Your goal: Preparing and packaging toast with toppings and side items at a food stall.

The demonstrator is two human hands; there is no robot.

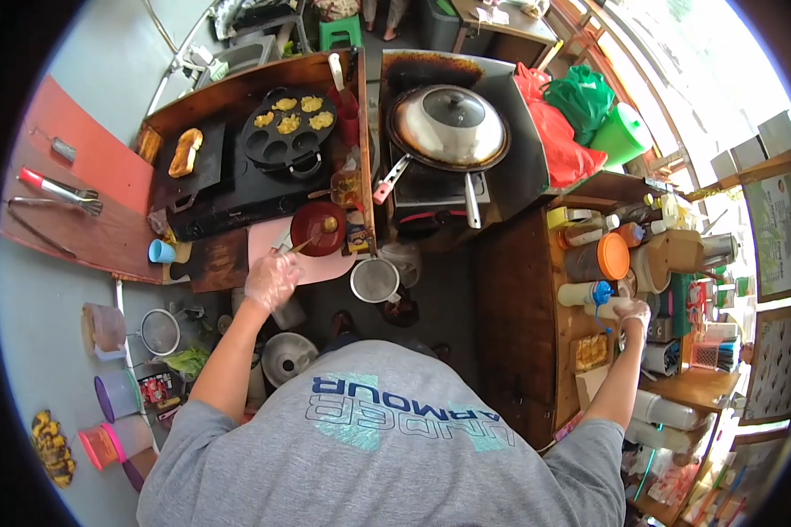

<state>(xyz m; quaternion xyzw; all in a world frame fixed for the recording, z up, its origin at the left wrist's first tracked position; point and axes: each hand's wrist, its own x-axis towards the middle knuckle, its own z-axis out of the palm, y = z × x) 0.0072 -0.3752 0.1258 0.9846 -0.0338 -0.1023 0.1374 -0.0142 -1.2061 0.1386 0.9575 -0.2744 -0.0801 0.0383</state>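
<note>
My left hand (273,280), in a clear plastic glove, is at the near edge of a pink board (320,269). Its fingers hold a thin wooden stick (301,246) that reaches into a dark red bowl (306,221). A small brownish round piece (329,224) lies in the bowl by the stick's tip. Out to the right, my gloved right hand (635,313) grips the top of a pale bottle (603,308) on the wooden counter. Beside it stands a bottle with a blue cap (575,294). A boxed tray of browned food (590,352) lies nearby.
A round-welled pan (257,148) holds several yellow portions. Toasted bread (185,153) sits on a flat griddle (209,168). A lidded wok (488,141) rests on the other stove, its handle pointing towards me. A sieve (375,280) hangs off the board's right. Orange-lidded jar (613,257) stands on the counter.
</note>
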